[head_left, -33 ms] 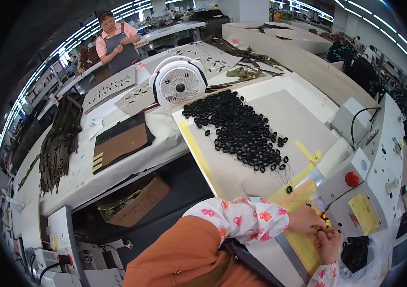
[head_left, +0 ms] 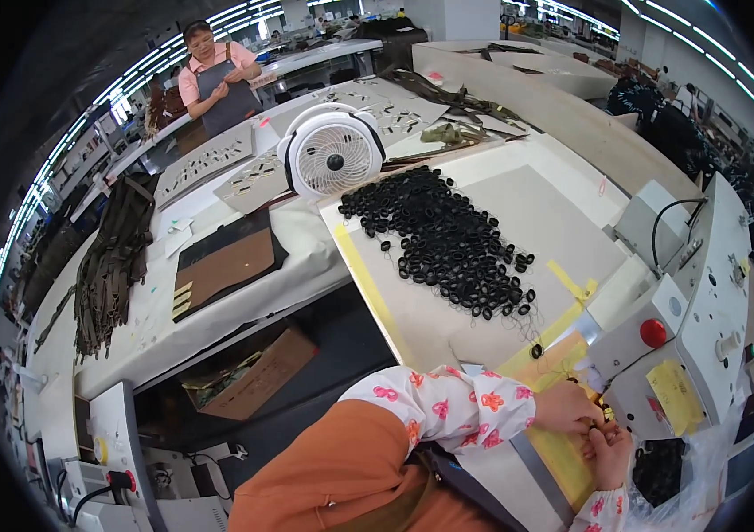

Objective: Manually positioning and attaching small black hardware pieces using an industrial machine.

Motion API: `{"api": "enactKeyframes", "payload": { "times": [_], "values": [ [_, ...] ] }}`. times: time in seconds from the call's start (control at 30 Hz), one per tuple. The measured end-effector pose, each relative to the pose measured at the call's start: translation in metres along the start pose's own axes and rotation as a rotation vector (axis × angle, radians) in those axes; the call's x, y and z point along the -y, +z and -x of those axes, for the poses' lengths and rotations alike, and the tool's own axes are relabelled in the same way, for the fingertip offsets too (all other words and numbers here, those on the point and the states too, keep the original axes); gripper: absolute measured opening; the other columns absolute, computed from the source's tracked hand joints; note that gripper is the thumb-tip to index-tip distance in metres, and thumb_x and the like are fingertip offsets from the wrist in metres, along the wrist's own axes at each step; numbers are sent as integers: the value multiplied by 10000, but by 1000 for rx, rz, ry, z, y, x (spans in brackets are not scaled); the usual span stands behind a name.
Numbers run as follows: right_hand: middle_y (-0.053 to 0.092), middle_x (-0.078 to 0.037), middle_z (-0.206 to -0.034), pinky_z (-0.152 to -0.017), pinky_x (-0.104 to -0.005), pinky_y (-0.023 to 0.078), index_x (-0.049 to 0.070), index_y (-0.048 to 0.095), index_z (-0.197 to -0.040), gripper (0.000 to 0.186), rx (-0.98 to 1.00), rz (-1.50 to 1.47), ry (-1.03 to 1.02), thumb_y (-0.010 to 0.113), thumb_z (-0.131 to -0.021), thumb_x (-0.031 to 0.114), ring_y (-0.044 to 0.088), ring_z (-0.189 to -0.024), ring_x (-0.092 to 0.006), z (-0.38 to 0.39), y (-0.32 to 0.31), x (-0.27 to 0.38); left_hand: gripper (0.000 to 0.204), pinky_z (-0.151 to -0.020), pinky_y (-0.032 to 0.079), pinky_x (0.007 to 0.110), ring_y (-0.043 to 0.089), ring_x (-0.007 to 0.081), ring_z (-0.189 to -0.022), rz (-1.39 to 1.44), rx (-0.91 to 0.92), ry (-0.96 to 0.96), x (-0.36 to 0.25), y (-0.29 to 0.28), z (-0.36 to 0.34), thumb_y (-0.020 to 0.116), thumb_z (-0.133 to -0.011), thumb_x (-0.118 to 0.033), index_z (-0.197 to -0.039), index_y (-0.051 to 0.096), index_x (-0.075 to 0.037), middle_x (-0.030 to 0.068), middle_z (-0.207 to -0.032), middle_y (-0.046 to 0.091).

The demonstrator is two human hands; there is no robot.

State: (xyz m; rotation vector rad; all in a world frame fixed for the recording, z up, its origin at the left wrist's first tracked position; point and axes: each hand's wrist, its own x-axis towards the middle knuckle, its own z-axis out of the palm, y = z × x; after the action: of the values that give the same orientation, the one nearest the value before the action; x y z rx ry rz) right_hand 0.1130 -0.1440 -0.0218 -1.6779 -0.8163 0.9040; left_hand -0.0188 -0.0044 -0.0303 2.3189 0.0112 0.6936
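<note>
Bending fingers inward beside the white machine (head_left: 712,310), the left hand (head_left: 563,408) and right hand (head_left: 610,457) sit close; whether they grip anything is hidden. Black loops (head_left: 448,235) lie heaped left of the machine.

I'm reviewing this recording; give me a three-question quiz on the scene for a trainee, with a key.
1. Multiple choice: what colour is the round button on the white machine at the right?
A) green
B) red
C) blue

2. True or false: the left hand and the right hand are close together.

3. Fill in: near the far left end of the pile of black rings stands a white ____.

Key: 1. B; 2. True; 3. fan.
</note>
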Motion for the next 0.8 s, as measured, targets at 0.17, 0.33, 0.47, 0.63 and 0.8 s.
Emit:
{"api": "enactKeyframes", "payload": {
  "times": [0.17,0.33,0.47,0.63,0.8],
  "values": [
    [549,-43,-619,-374,-194,365,16,476,-810,99,-42,-22,51,562,-767,-5,497,-423,-93,10,0,7,183,-545,430,377,569,260,-624,-14,22,-3,3,10,-2,594,-717,-246,-874,597,-153,92,-653,570],
    [566,-57,-589,-407,-228,379,-45,566,-774,141,-153,153,-18,617,-760,86,509,-459,-100,9,8,10,162,-570,443,385,578,279,-643,-54,43,-176,7,6,-6,599,-706,-279,-792,608,-143,95,-655,576],
    [595,-101,-621,-500,-279,433,-20,604,-796,160,-394,371,-300,665,-711,101,555,-523,-166,0,28,11,191,-588,449,397,586,294,-646,-125,36,-189,9,-10,-12,555,-735,-269,-812,639,-116,123,-702,605],
    [584,-136,-681,-533,-329,451,6,583,-774,114,-502,406,-425,645,-686,46,573,-597,-278,-1,23,-1,235,-593,443,384,583,286,-640,-163,184,-346,6,-3,-26,593,-737,-293,-852,641,-94,118,-697,611],
    [572,-134,-684,-542,-342,447,5,566,-757,89,-526,423,-370,625,-695,30,565,-621,-293,5,26,2,246,-599,434,380,573,282,-648,-174,130,-324,5,5,-22,626,-719,-269,-853,620,-63,103,-699,611]
  ]
}}
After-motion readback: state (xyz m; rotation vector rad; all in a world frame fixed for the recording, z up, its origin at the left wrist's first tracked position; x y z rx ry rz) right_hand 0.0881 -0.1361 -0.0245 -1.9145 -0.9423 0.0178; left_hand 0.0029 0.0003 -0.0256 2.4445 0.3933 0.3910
